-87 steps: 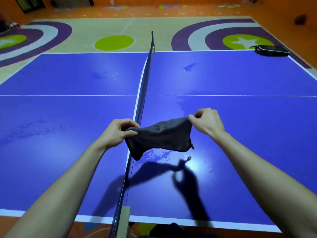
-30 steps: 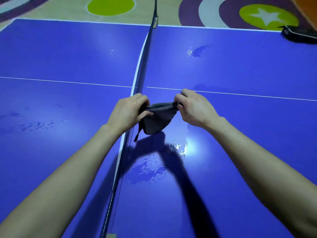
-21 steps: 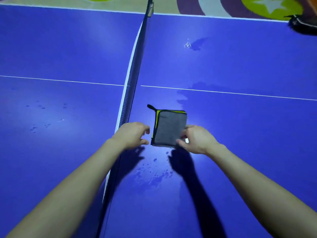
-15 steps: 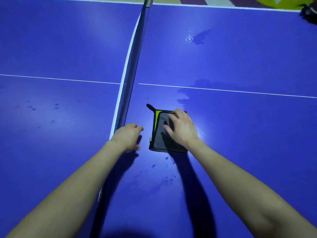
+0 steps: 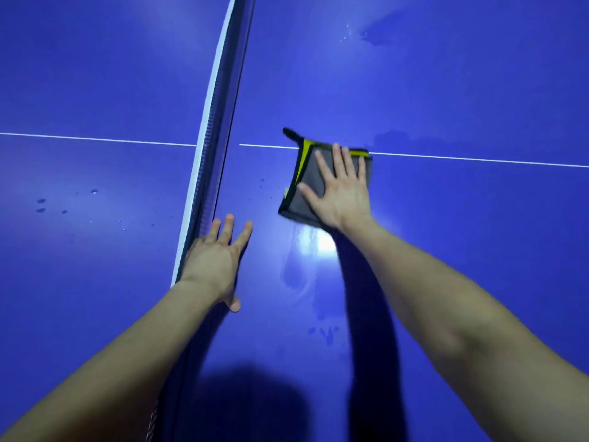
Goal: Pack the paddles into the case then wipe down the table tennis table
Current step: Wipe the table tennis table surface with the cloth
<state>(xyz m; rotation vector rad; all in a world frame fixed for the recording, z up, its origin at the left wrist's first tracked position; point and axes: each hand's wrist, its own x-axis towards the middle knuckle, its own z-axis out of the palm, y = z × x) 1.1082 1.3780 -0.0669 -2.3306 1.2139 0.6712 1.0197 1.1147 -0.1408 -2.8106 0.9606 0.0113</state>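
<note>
A folded grey cloth [image 5: 306, 175] with a yellow-and-black edge lies on the blue table tennis table [image 5: 462, 266], right of the net and across the white centre line. My right hand [image 5: 341, 194] presses flat on top of it, fingers spread, hiding most of its right half. My left hand [image 5: 216, 258] rests flat on the table beside the net, fingers apart, holding nothing. A wet streak [image 5: 302, 263] shines on the surface just behind the cloth. No paddles or case are in view.
The net [image 5: 218, 122] runs from the top of the view down to my left forearm and splits the table. Water drops [image 5: 41, 205] dot the left half. A damp patch [image 5: 379, 36] sits at the far right half.
The cloth went from held and folded in both hands to lying on the table. My right hand has pushed it forward onto the centre line; my left hand has settled flat by the net.
</note>
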